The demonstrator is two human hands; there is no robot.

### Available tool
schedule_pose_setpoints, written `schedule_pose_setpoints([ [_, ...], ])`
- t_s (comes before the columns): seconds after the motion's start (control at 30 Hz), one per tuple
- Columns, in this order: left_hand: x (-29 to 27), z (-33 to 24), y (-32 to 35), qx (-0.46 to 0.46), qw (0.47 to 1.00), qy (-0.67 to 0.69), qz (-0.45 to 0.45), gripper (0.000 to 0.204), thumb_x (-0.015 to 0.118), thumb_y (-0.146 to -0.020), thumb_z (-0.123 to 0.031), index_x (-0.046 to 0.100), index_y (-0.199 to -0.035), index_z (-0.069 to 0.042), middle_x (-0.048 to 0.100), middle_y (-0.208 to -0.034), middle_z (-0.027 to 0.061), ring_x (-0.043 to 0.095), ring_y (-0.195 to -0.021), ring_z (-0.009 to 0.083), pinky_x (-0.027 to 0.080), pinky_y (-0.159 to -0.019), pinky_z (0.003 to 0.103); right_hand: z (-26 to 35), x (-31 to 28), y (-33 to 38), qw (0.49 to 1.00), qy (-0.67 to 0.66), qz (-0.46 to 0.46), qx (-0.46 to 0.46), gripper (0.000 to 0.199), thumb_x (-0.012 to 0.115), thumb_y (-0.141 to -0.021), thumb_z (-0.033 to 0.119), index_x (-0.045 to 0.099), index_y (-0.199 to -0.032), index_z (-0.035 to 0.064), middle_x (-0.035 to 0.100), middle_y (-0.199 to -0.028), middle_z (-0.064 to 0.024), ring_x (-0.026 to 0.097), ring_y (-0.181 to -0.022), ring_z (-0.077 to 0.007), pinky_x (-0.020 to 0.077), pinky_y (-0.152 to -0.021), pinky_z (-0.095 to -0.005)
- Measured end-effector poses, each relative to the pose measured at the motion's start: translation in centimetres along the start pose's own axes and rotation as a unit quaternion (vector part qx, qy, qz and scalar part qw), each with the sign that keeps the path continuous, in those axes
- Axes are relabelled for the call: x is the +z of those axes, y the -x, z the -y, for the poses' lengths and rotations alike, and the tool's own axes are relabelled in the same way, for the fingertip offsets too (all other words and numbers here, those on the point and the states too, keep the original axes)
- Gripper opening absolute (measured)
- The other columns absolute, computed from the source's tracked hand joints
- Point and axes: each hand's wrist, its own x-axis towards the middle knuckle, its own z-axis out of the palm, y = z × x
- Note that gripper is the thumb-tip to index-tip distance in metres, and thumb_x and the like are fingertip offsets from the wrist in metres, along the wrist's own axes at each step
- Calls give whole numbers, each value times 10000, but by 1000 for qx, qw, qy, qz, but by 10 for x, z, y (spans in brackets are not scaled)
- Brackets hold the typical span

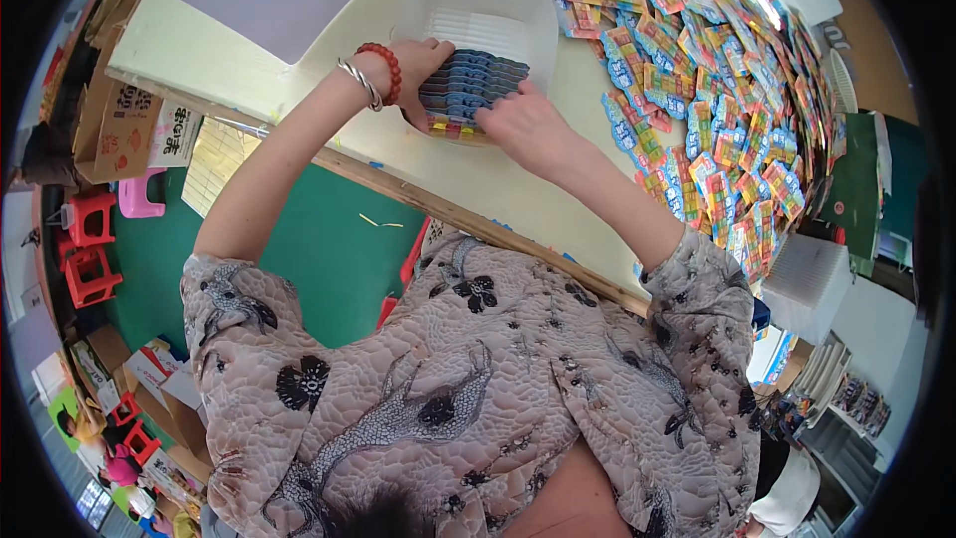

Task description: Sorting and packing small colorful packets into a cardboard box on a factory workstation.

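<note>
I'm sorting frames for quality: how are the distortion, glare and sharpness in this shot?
Head view: strong fisheye, the table edge bows and the corners are black; glare whitens a few packets at upper right; both hands, left hand and right hand, and the blue stack look sharp.

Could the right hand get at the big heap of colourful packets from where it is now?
Probably yes: the right hand rests on the blue stack, and the heap of packets begins just beside it, nothing between.

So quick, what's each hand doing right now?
Left hand: fingers closed around the stack of blue packets.
Right hand: gripping the same stack's near edge.
</note>
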Motion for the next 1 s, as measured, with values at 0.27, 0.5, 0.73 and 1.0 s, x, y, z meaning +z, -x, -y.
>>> schedule_pose_setpoints([
  [0.27,-3,4,-1,1,997,14,-79,1040,782,-535,-612,403,-1305,-22,573,-1191,172,531,-1144,301,248,-1095,427,-13,-18,-8,997,-30,72,-2,67,593,-757,102,631,-810,90,636,-717,-99,632,-776,-276,433,-783,-392],
  [0.5,7,-7,-10,-20,994,-78,-80,953,840,-462,-555,457,-1169,-43,595,-1133,137,568,-1078,303,349,-1016,400,-4,-17,-6,996,6,89,-14,63,579,-763,76,638,-782,64,643,-775,-126,627,-842,-281,438,-820,-408],
  [0.73,7,1,-28,-66,987,-117,-89,1263,867,-424,-533,240,-1434,-108,534,-1271,152,512,-1174,333,350,-1029,410,-24,-18,-9,983,-97,134,81,54,597,-741,89,605,-748,36,603,-710,-153,600,-740,-336,458,-676,-429],
  [1.0,7,12,-53,-10,995,-3,-103,917,602,-702,-702,288,-1442,-259,541,-1297,119,543,-1159,299,353,-1034,397,-46,1,10,992,-118,27,43,157,631,-752,104,684,-898,78,645,-735,-130,627,-741,-310,485,-669,-417],
])
